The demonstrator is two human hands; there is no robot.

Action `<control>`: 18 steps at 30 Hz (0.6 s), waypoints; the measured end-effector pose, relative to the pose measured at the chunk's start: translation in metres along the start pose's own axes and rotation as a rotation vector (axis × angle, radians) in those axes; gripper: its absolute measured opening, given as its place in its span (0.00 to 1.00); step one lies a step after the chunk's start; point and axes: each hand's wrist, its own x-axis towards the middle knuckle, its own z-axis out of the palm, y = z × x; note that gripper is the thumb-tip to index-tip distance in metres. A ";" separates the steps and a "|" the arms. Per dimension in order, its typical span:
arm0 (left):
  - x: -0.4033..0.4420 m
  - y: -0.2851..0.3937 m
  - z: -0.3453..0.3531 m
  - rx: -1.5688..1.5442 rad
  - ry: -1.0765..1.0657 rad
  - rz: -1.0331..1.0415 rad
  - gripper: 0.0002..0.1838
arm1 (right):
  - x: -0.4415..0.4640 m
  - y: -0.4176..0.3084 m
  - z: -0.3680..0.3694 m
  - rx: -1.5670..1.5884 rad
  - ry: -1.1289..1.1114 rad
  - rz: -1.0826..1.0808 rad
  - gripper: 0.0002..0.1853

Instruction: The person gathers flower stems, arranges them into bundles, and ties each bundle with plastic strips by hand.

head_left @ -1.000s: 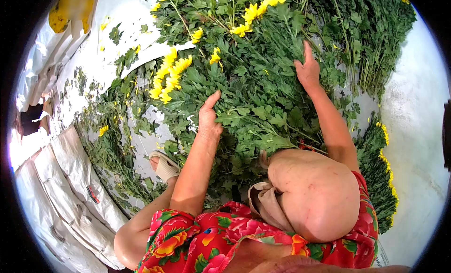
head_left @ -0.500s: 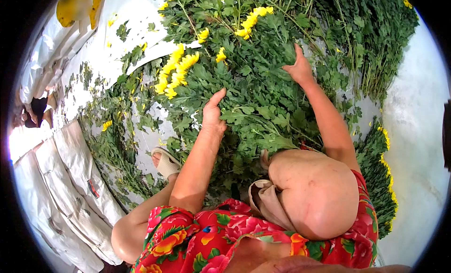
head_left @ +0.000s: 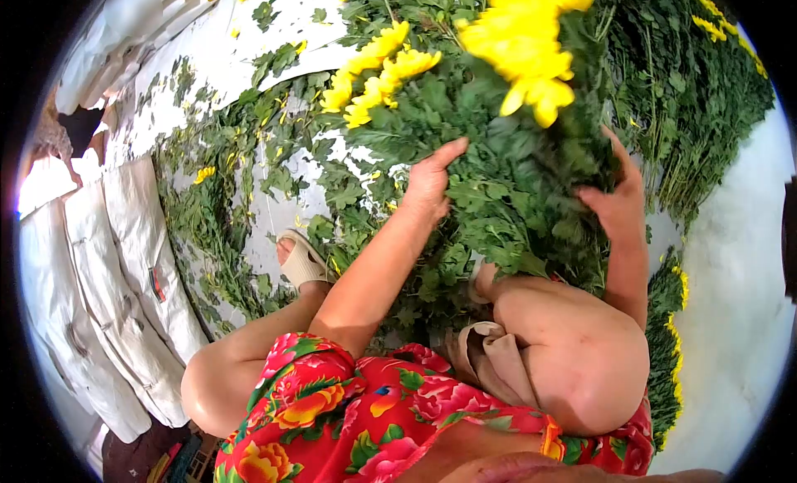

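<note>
My left hand (head_left: 432,177) is wrapped round the near-left side of a leafy bunch, its thumb pointing up over the stems. Yellow flower heads (head_left: 378,74) stick out of this bunch at its upper left. To the right, my right hand (head_left: 616,188) grips the side of a second leafy bunch, fingers and thumb curved round its leaves. That bunch is raised and tilted toward the camera, with large yellow blooms (head_left: 531,55) at its top. The two bunches touch between my hands, and their leaves hide parts of my fingers.
Loose leaves and stems (head_left: 220,225) lie over the floor at left. More chrysanthemum bunches (head_left: 677,93) are stacked at the upper right, another (head_left: 668,350) beside my right knee. Folded white sacks (head_left: 124,292) lie at the left. A sandalled foot (head_left: 300,259) rests among the leaves.
The right bunch has been lifted, its yellow blooms now nearer the camera. My right hand has moved right and down and closed on it. My left hand has shifted right with its bunch.
</note>
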 end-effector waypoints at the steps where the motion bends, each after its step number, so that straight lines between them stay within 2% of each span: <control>1: 0.002 -0.004 0.002 -0.006 -0.037 0.017 0.20 | -0.002 -0.010 0.011 0.193 -0.081 -0.031 0.43; 2: -0.011 -0.001 0.017 -0.026 0.030 0.042 0.18 | 0.001 -0.020 0.023 0.193 -0.083 -0.033 0.43; 3: -0.004 -0.007 0.019 0.008 -0.100 0.186 0.18 | 0.005 -0.030 0.037 0.082 -0.129 -0.036 0.42; 5: -0.003 -0.016 0.025 -0.033 -0.079 0.237 0.19 | 0.013 -0.027 0.054 -0.020 -0.213 -0.053 0.41; 8: -0.005 -0.013 0.022 -0.052 -0.046 0.197 0.19 | 0.014 -0.026 0.061 -0.040 -0.216 0.009 0.39; 10: -0.002 -0.012 0.016 -0.081 0.012 0.113 0.19 | 0.007 -0.033 0.059 -0.053 -0.091 0.002 0.38; 11: 0.003 -0.013 0.011 -0.081 0.019 0.113 0.19 | 0.007 -0.031 0.059 -0.050 -0.096 0.006 0.38; 13: 0.008 -0.013 0.010 -0.106 -0.245 0.202 0.21 | 0.008 -0.031 0.057 0.052 -0.119 0.017 0.39; 14: 0.005 -0.016 0.013 -0.167 -0.282 0.189 0.22 | 0.009 -0.024 0.062 -0.240 -0.114 -0.082 0.39; 15: 0.002 -0.018 0.017 -0.228 -0.319 0.173 0.24 | 0.012 -0.013 0.066 -0.246 -0.113 -0.083 0.39; 16: -0.002 -0.019 0.022 -0.289 -0.356 0.156 0.25 | 0.014 0.001 0.071 -0.114 -0.110 0.008 0.38; 17: -0.005 -0.018 0.026 -0.159 -0.312 0.228 0.25 | 0.016 0.010 0.077 0.021 -0.109 0.099 0.37; 18: -0.005 -0.015 0.024 -0.197 -0.259 0.193 0.24 | 0.018 0.015 0.079 -0.049 -0.086 0.004 0.38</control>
